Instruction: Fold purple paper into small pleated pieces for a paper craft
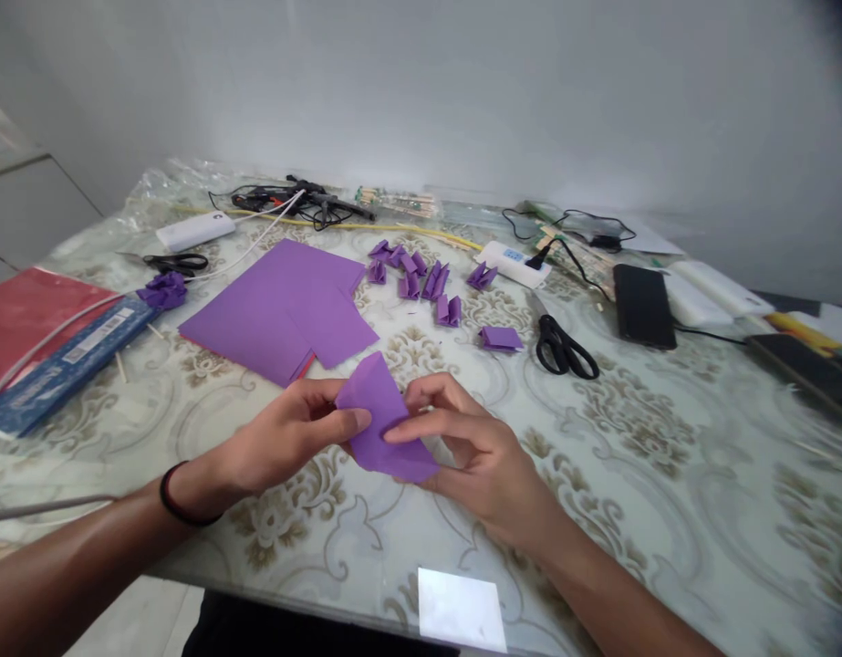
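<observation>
A small piece of purple paper is held up between both hands above the table. My left hand pinches its left side, thumb on the near face and fingers behind. On the right, my right hand grips the lower edge, with a fingertip laid on the face of the sheet. Beyond the hands lies a stack of purple paper sheets, with a smaller purple piece on its right. Several folded purple paper pieces stand in a cluster behind. One flat folded piece rests nearer.
Black-handled scissors lie to the right, near a phone and a white power strip. At left are a red and blue packet, crumpled purple paper and other scissors. A tangle of black cables sits at the back.
</observation>
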The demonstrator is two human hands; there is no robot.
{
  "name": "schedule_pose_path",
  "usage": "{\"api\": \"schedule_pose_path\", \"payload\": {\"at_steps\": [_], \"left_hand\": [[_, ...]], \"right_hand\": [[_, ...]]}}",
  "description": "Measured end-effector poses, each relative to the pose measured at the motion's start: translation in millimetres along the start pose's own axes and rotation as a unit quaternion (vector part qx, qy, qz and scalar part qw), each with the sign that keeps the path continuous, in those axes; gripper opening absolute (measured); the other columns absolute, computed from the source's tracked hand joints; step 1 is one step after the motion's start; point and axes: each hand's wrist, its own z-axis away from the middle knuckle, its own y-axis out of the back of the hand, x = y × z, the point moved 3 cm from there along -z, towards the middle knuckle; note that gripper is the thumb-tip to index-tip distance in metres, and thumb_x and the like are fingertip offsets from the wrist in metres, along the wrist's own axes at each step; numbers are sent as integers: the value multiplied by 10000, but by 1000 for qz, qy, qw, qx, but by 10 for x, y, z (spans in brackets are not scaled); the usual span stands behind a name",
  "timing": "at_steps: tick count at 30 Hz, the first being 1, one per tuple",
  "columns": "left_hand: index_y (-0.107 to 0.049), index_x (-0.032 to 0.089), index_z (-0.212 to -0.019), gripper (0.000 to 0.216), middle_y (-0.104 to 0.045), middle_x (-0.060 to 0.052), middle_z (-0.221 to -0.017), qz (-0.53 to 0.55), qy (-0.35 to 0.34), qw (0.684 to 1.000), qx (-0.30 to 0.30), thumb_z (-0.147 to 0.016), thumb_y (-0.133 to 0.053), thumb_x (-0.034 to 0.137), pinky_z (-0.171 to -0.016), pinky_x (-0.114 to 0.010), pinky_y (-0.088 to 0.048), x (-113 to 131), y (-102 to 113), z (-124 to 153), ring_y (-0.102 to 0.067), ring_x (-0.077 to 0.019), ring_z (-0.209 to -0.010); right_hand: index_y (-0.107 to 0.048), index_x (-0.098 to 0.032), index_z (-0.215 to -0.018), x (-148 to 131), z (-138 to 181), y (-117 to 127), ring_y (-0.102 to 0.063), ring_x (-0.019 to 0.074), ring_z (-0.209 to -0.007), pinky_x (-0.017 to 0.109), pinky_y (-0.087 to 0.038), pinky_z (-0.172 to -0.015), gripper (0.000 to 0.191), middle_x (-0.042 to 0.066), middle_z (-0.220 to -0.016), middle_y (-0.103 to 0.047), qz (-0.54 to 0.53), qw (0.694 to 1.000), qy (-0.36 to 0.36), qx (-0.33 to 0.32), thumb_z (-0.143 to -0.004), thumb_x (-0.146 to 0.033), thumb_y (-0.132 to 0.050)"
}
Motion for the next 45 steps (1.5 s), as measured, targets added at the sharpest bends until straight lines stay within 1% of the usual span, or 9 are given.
{"api": "schedule_pose_path", "payload": {"at_steps": [10, 19, 23, 27, 33, 37, 39, 42, 45], "left_hand": [[-483, 226, -962, 354, -732, 80, -656, 55, -8, 998, 15, -892, -823, 157, -558, -148, -564, 21, -94, -4, -722, -98, -558], [-764, 171, -897, 40, -735, 19, -764, -18, -73, 997, 22, -916, -779, 140, -652, -157, -569, 82, -57, 20, -699, -87, -687], [-817, 194, -898, 85, -722, 6, -910, -72, -73, 995, -21, -844, -859, 143, -769, -203, -602, 100, -100, 48, -715, -114, -810], [-814, 195, -889, 63, -746, -9, -927, -100, -73, 992, 2, -855, -860, 168, -848, -254, -621, 52, -112, 41, -747, -142, -852], [-805, 180, -847, 50, -802, -21, -801, -61, -25, 997, 38, -877, -830, 210, -720, -239, -595, 23, -109, 31, -762, -157, -765], [-800, 182, -825, 49, -809, -13, -768, -47, -20, 997, 65, -853, -832, 205, -725, -252, -608, 50, -95, 26, -767, -162, -740], [-788, 183, -818, 63, -807, -10, -757, -42, -19, 996, 76, -841, -840, 210, -729, -268, -620, 54, -88, 25, -772, -172, -734], [-767, 186, -823, 93, -807, -12, -761, -30, -23, 996, 79, -845, -846, 230, -743, -295, -634, 49, -91, 31, -777, -185, -737], [-757, 179, -859, 103, -819, -26, -797, -15, -27, 997, 66, -876, -838, 242, -763, -303, -636, 30, -105, 40, -777, -184, -757]], "right_hand": [[-880, -385, -1031, 4, -21, -40, -750, 215, -1034, 376, -575, -951, 243, 24, -1125, -738, -50, 998, -34, -22, -860, -214, -905], [-882, -304, -873, 16, -34, -27, -741, 173, -870, 305, -597, -822, 53, 17, -930, -780, -88, 994, -63, 17, -844, -310, -926], [-842, -249, -795, -16, -24, -29, -719, 177, -765, 306, -585, -741, 140, 11, -804, -777, -55, 992, -88, 76, -829, -356, -926], [-785, -220, -765, -22, -2, -62, -689, 167, -701, 292, -558, -696, 211, 0, -745, -758, -58, 985, -128, 101, -828, -377, -912], [-778, -222, -850, -74, 15, -63, -721, 173, -739, 288, -544, -695, 207, 18, -797, -783, 7, 990, -100, 97, -984, -374, -738], [-740, -229, -896, -60, 30, -60, -735, 170, -749, 282, -562, -701, 122, 9, -809, -778, 15, 987, -87, 132, -958, -332, -762], [-716, -241, -979, -43, 30, -78, -735, 166, -765, 281, -574, -714, 111, -2, -840, -766, -3, 985, -81, 152, -919, -289, -797], [-632, -277, -1178, -2, 13, -113, -732, 160, -776, 296, -587, -762, 350, -33, -867, -738, -80, 979, -87, 166, -887, -256, -826], [-626, -264, -1195, 47, -19, -151, -726, 161, -777, 311, -584, -797, 392, -39, -840, -720, -161, 969, -136, 130, -877, -309, -852]]}}
